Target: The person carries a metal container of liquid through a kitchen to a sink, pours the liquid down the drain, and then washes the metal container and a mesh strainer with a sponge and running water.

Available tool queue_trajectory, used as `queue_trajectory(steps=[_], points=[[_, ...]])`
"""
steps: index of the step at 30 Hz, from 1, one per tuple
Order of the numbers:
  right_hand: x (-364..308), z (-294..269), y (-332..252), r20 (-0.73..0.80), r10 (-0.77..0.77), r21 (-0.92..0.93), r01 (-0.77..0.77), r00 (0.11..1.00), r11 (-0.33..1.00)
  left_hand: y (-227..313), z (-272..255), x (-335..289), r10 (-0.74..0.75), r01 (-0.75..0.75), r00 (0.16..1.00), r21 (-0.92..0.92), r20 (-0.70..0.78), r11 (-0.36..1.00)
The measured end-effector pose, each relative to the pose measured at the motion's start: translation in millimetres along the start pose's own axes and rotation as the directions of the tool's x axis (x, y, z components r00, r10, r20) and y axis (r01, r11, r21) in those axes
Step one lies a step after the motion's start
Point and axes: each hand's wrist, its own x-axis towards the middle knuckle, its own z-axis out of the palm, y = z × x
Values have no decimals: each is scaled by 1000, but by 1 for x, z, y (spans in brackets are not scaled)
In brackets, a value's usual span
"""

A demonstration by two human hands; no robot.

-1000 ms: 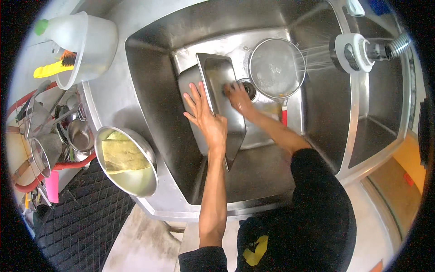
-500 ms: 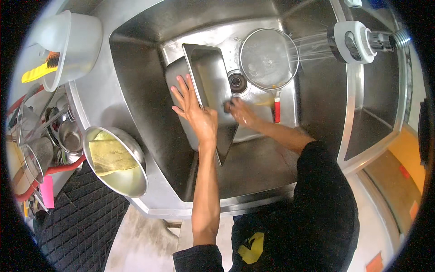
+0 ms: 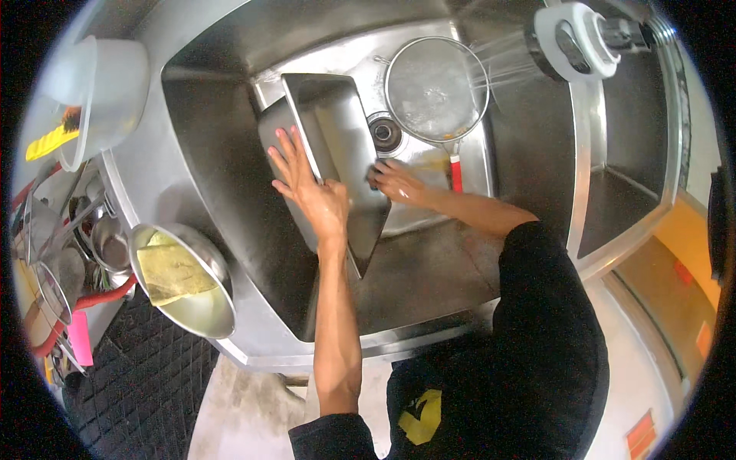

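A deep rectangular steel food pan (image 3: pixel 345 153) rests tipped on its side in the sink (image 3: pixel 429 268), its opening facing right. My left hand (image 3: pixel 314 195) holds it at the near rim, fingers spread along the outer wall and the thumb over the edge. Against the pan's right side, my right hand (image 3: pixel 399 184) is closed on a small dark scrubber (image 3: pixel 373 175), mostly hidden by the fingers. A round mesh strainer (image 3: pixel 437 90) with a red handle (image 3: pixel 456 173) lies beyond my right hand, beside the drain (image 3: pixel 385 133).
Water sprays from a white faucet head (image 3: pixel 575 42) toward the strainer. On the left ledge sit a steel bowl (image 3: pixel 222 307) with a yellowish cloth (image 3: pixel 176 274) and a translucent tub (image 3: pixel 123 92) by a yellow-handled brush (image 3: pixel 52 142). Pots (image 3: pixel 111 245) crowd the far left.
The whole view has shifted slightly, so things appear further left. My right hand has moved a little along the pan's side with the scrubber; my left hand keeps its place on the pan.
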Motion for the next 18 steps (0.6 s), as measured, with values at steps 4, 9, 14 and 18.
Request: queue_trajectory(steps=[4, 9, 14, 18], points=[[101, -37, 25, -108, 84, -246, -108, 991, 963, -3, 1, 0, 30, -30, 1000, 11, -1, 999], [115, -35, -16, -155, 113, -388, -165, 982, 907, -10, -4, 1, 50, -50, 999, -5, -14, 999], [52, 1, -63, 165, -18, -137, 41, 986, 990, -4, -3, -1, 36, -38, 999, -43, -35, 998], [77, -31, -50, 370, 230, 217, -325, 900, 921, -20, -14, 2, 27, -28, 1000, -41, -12, 999]])
